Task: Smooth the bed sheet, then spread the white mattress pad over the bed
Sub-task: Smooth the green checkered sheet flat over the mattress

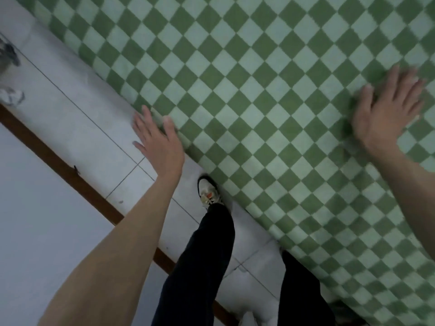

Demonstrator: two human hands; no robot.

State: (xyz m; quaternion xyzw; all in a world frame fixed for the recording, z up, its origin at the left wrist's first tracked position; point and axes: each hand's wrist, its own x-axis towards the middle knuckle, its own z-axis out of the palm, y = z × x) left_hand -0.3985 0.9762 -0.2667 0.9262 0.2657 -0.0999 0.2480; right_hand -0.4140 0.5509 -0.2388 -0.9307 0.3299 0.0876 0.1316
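While the person is standing at the bed's edge, a green-and-white checked bed sheet (270,109) is covering the bed and filling the upper right of the view. The right hand (386,114), blurred, is lying flat on the sheet with fingers spread and straight. The left hand (160,142) is reaching out at the sheet's edge, fingers straight and apart, gripping nothing; whether it is touching the cloth is unclear. The two hands are lying well apart. A shoe (208,190) below a dark trouser leg (202,262) is standing on the pale tiled floor (77,118) just beside the bed. No white mattress pad can be made out.
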